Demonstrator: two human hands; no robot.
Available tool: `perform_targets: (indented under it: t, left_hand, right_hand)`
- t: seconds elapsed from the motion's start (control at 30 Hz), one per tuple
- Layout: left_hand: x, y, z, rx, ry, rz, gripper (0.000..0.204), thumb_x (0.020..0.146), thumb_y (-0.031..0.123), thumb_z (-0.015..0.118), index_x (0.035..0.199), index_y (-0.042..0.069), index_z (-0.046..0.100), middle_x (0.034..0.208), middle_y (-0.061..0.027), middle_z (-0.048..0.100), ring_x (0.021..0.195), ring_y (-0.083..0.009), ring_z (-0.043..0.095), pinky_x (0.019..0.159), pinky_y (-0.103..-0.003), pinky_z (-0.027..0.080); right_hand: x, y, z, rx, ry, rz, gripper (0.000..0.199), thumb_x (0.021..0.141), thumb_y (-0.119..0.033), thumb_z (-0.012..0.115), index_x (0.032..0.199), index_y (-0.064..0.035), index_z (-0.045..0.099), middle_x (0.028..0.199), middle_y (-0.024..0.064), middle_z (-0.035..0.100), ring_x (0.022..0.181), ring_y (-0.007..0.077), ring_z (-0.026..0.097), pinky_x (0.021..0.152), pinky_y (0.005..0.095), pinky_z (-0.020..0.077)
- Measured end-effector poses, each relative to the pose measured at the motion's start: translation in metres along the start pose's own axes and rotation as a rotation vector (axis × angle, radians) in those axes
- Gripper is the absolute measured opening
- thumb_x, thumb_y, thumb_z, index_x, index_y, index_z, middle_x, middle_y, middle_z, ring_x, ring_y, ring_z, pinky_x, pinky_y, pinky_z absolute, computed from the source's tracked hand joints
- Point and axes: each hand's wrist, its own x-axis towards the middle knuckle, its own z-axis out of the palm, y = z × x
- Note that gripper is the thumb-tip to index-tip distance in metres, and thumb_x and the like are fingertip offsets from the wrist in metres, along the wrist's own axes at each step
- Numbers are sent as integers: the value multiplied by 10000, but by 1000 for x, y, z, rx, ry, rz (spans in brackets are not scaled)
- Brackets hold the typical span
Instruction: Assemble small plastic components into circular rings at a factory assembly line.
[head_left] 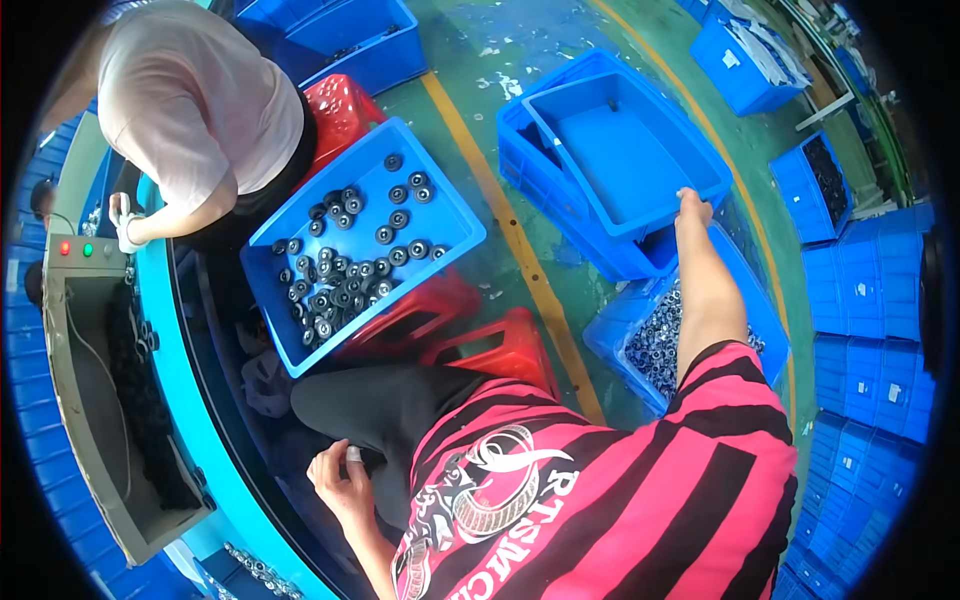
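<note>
My right arm stretches out to the far right, and my right hand (693,207) is closed on the near rim of a blue plastic bin (625,150). This bin sits tilted on top of another blue bin (525,165); a small dark piece lies in it. My left hand (342,485) hovers by my thigh, its fingers loosely bent and apart, holding nothing that I can see. A pale covering wraps one fingertip. Ahead of my knees, a blue bin (425,155) holds many small black wheel-like parts (340,285).
Red stools (515,345) stand beside and under the parts bin. Below my right arm, another bin holds many small metallic parts (655,335). A co-worker (200,100) sits at the cyan-edged workbench (185,330). Stacked blue bins (865,300) line the right side.
</note>
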Motion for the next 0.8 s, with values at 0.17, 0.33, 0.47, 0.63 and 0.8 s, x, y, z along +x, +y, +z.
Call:
perform_targets:
  t: [0.17,0.33,0.47,0.63,0.8]
  left_hand:
    - [3,8,23,-42,-4,-25,164,821,21,731,980,59,713,826,-70,656,816,-263,620,861,-399,453]
    - [-2,4,5,-1,30,41,153,817,47,734,968,69,719,829,-68,667,821,-272,631,852,-412,452]
    - [-25,13,-26,74,95,29,146,813,68,737,958,78,724,830,-66,676,825,-280,640,844,-423,451]
    - [-59,-13,-50,90,238,-18,154,812,76,759,961,92,725,817,-43,664,809,-256,632,849,-412,451]
    - [-66,-45,-91,103,428,-26,157,807,59,771,953,95,726,776,-38,652,753,-242,627,786,-383,467]
  right_hand:
    - [66,-2,4,171,-116,-54,542,725,-131,817,1218,5,638,1121,166,690,933,296,689,759,443,578]
    - [96,-14,2,-658,-12,-590,604,800,-304,777,1299,22,677,1215,190,726,1073,318,689,977,415,526]
    - [-26,18,72,-230,-645,-514,344,945,-128,669,1280,-52,679,1163,81,705,872,167,665,730,296,543]
    - [-371,-33,93,-152,-1573,-873,127,947,-57,661,1055,-49,728,1014,55,701,867,149,655,734,316,544]
    - [-643,-136,53,144,-2272,-1211,168,838,-1,678,993,-43,726,978,107,703,906,277,690,808,350,549]
